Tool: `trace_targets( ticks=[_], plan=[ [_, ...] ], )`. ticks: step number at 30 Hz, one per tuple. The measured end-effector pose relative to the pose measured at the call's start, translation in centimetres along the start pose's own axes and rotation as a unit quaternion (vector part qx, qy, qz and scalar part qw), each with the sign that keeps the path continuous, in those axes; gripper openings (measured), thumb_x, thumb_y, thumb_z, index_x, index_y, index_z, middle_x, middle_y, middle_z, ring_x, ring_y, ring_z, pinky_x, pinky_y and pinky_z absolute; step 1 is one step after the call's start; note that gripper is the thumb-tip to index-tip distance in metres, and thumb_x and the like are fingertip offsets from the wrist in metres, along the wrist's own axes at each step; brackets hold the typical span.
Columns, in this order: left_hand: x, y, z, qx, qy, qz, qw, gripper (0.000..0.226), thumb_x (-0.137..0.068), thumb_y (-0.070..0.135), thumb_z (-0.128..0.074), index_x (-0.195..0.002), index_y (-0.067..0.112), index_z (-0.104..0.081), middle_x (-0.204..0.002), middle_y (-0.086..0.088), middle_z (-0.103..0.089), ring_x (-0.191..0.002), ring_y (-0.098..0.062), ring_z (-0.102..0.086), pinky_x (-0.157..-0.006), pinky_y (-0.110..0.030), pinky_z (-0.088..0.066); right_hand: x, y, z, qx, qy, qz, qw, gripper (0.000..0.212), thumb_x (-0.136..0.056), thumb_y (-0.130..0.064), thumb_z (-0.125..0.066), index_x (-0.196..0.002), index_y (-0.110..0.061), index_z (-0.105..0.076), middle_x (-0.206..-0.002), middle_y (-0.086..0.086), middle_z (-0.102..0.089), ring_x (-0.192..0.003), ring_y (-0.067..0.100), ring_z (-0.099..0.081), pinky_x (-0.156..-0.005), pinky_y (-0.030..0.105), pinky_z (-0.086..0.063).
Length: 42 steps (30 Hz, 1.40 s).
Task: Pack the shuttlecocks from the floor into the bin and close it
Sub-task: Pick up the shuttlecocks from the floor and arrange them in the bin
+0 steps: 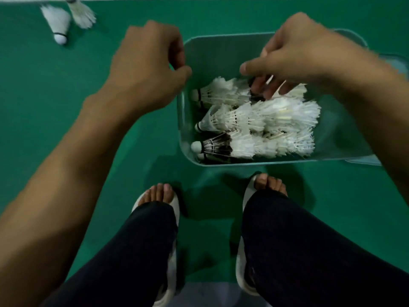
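The job looks mostly done but not finished. Over on the left a pair of shuttlecocks (58, 21) is lying on the green floor (44, 96), well apart from the bin (183, 120), so those are left to fetch. The left hand (150, 56) hangs at the bin's left rim with its fingers curled in. It's blurred, and I cannot tell whether it pinches the rim or holds nothing. The bin is open and holds a heap (265, 125) of white shuttlecocks lying on their sides, corks to the left. The right hand (309, 49) reaches in at the back, fingers (259, 85) curled round a shuttlecock (295, 90) there. A pale blue edge at the bin's right, likely the lid (363, 162), is not on yet.
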<state>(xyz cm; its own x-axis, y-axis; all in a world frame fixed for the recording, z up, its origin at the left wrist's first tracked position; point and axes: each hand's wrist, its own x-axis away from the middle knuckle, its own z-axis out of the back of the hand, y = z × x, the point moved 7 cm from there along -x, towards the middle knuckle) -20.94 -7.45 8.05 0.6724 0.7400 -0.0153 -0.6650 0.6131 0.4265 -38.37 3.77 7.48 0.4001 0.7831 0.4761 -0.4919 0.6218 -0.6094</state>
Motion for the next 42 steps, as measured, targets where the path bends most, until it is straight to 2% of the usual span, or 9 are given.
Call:
trace_targets(
  ticks=[4,8,11,15,22,28,34,37,42],
  plan=[
    [1.8,-4.2,1.9,0.033,0.075,0.062,0.995,0.016,-0.086,0.033,-0.070,-0.082,0.019,-0.063,-0.067,0.017,-0.054,-0.069,-0.017,-0.059,-0.068,-0.033,-0.050,-0.9,-4.4,-0.8,-0.017,0.028,0.058,0.998,0.028,-0.093,-0.031,-0.072,-0.081,-0.005,-0.070,-0.071,0.004,-0.076,-0.059,0.016,-0.073,-0.058,0.034,-0.061],
    [3.0,-3.2,2.1,0.036,0.105,0.023,0.994,0.012,-0.085,0.030,-0.065,-0.084,0.019,-0.060,-0.075,0.009,-0.063,-0.071,-0.023,-0.061,-0.070,-0.043,-0.053,-1.6,-4.5,-3.4,0.073,-0.057,0.023,0.995,0.030,-0.092,-0.036,-0.072,-0.079,-0.009,-0.074,-0.069,0.001,-0.077,-0.054,0.014,-0.071,-0.050,0.028,-0.052],
    [3.0,1.3,-0.7,-0.024,0.006,-0.057,0.998,0.011,-0.082,0.021,-0.062,-0.088,0.015,-0.056,-0.088,-0.004,-0.064,-0.082,-0.032,-0.060,-0.071,-0.045,-0.050,-1.0,-1.6,-4.0,0.130,-0.082,-0.028,0.988,0.029,-0.090,-0.040,-0.072,-0.080,-0.013,-0.076,-0.066,-0.002,-0.076,-0.055,0.013,-0.073,-0.051,0.025,-0.050],
    [2.2,5.0,-4.7,-0.201,-0.145,-0.065,0.966,0.019,-0.087,0.000,-0.058,-0.091,0.015,-0.048,-0.082,-0.006,-0.043,-0.080,-0.032,-0.052,-0.066,-0.037,-0.038,0.0,4.4,0.1,0.189,0.035,-0.096,0.977,0.028,-0.086,-0.039,-0.077,-0.074,-0.014,-0.076,-0.064,0.006,-0.075,-0.060,0.020,-0.073,-0.065,0.032,-0.058],
    [-0.2,6.1,-10.8,-0.283,-0.280,-0.052,0.916,0.012,-0.099,0.015,-0.044,-0.101,0.013,-0.056,-0.092,-0.004,-0.048,-0.085,-0.024,-0.048,-0.071,-0.033,-0.035,1.4,12.1,3.1,0.317,0.129,-0.166,0.925,0.049,-0.072,-0.035,-0.082,-0.106,-0.003,-0.067,-0.103,0.031,-0.066,-0.097,0.044,-0.064,-0.082,0.044,-0.052],
    [-0.6,2.8,-14.0,-0.167,-0.318,0.047,0.932,0.071,-0.089,0.031,-0.072,-0.145,-0.002,-0.042,-0.124,-0.017,-0.062,-0.104,-0.034,-0.063,-0.086,-0.045,-0.054,-1.1,14.0,0.9,0.218,0.079,-0.165,0.959,0.034,-0.078,-0.028,-0.081,-0.099,-0.005,-0.068,-0.075,0.014,-0.071,-0.071,0.024,-0.069,-0.074,0.036,-0.055],
    [-1.3,2.2,-13.9,-0.110,-0.297,0.045,0.947,0.027,-0.082,0.017,-0.078,-0.099,0.006,-0.061,-0.093,-0.012,-0.060,-0.077,-0.026,-0.056,-0.064,-0.033,-0.046,-1.7,15.9,0.8,0.051,0.099,-0.175,0.978,0.023,-0.077,-0.011,-0.086,-0.088,-0.011,-0.067,-0.069,0.011,-0.072,-0.059,0.020,-0.072,-0.075,0.039,-0.063],
    [-1.2,1.9,-13.8,-0.103,-0.322,0.044,0.940,0.044,-0.075,0.029,-0.087,-0.074,0.015,-0.045,-0.084,-0.007,-0.057,-0.069,-0.022,-0.053,-0.057,-0.032,-0.042,-1.4,16.4,1.0,-0.070,0.103,-0.192,0.973,0.019,-0.079,0.001,-0.083,-0.089,-0.002,-0.067,-0.079,0.020,-0.069,-0.061,0.026,-0.071,-0.060,0.036,-0.064],
    [-1.2,3.1,-12.3,-0.159,-0.236,-0.028,0.958,0.033,-0.085,0.027,-0.076,-0.084,0.009,-0.048,-0.086,-0.011,-0.055,-0.075,-0.030,-0.052,-0.064,-0.037,-0.043,-1.2,16.5,0.9,-0.182,0.105,-0.193,0.958,0.019,-0.078,0.007,-0.080,-0.091,0.002,-0.065,-0.088,0.024,-0.067,-0.054,0.020,-0.071,-0.049,0.020,-0.058]
  ],
)
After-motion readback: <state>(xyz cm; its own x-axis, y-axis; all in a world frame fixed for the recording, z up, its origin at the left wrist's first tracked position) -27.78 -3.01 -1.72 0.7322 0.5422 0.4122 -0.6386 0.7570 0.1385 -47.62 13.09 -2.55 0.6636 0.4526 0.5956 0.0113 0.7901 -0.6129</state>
